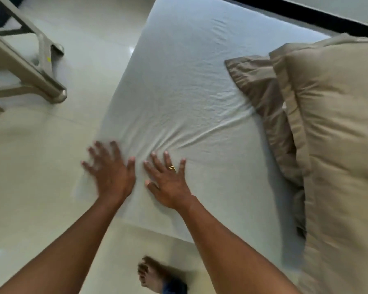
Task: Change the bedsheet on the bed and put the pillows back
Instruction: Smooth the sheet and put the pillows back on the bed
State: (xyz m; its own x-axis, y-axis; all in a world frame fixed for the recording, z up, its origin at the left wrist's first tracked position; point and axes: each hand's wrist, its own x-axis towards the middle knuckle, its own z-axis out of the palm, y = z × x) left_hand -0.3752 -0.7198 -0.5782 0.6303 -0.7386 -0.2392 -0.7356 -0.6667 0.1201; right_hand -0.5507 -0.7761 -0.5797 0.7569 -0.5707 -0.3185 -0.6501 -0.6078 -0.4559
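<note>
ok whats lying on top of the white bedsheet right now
On the white bedsheet: left hand and right hand spread flat near the corner, and a beige fabric pillow to their right. Whatever lies beneath the sheet is covered.

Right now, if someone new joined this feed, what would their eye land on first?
The left hand and right hand, spread flat side by side on the white bedsheet near the bed's near corner, with creases fanning out from them. Then the big beige pillow filling the right side of the bed, over darker tan fabric. A beige frame stands on the floor at upper left.
</note>
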